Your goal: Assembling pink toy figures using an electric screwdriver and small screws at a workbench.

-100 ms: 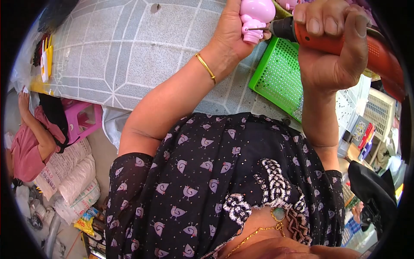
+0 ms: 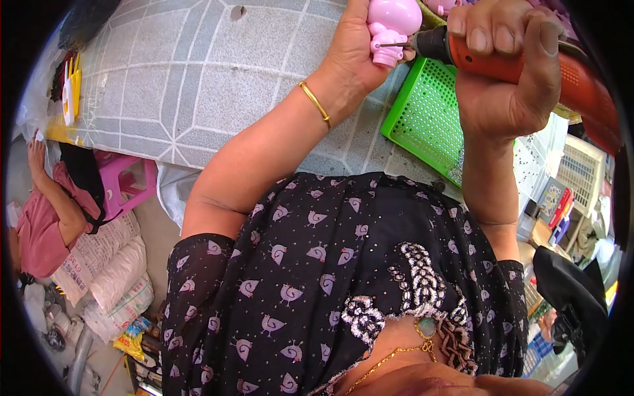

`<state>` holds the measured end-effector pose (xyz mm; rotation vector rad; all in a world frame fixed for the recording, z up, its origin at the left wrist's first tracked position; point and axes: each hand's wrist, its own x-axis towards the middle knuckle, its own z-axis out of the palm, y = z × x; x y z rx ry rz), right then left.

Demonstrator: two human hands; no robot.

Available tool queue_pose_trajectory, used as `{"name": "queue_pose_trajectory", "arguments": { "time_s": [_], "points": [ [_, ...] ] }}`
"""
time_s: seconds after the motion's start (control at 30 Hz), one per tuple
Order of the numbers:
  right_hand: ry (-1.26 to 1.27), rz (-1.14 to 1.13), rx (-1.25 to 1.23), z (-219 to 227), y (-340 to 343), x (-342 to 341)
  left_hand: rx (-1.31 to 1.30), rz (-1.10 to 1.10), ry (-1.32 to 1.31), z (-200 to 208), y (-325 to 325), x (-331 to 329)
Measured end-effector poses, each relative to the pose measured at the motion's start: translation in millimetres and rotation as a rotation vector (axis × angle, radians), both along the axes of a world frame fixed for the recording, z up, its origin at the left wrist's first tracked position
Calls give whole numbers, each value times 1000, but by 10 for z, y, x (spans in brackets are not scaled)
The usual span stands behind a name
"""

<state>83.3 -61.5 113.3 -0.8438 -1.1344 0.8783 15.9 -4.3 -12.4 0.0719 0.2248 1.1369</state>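
Note:
My left hand [image 2: 354, 49] is closed around a pink plastic figure [image 2: 394, 21] with a big round head, held over the far side of the table. An orange electric screwdriver [image 2: 492, 63] lies in my right hand [image 2: 508, 79], whose fingers wrap round its body. From the black nose of the tool a thin bit reaches left to the lower body of the figure, with its tip at a small hole there. Part of the left fingers is hidden behind the figure.
A green perforated basket [image 2: 426, 105] sits on the grey tiled table [image 2: 218, 86] under my right wrist. More pink parts [image 2: 441, 6] are at the far edge. At far left, a person in a pink shirt [image 2: 47, 231] works near a pink stool [image 2: 129, 185] and white sacks [image 2: 109, 264].
My right hand and the screwdriver have shifted very slightly. The left hand and the figure stay in place.

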Motion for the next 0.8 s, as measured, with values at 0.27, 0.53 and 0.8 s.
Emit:
{"name": "queue_pose_trajectory", "arguments": {
  "time_s": [0.27,0.53,0.8],
  "points": [
    [38,70,31,-97,4,46,-38,18,10,14,-10,16],
    [56,90,21,-139,-79,26,-68,75,95,-25,-54,50],
    [114,140,51,-211,-42,38,-74,41,99,-33,-32,44]
  ]
}}
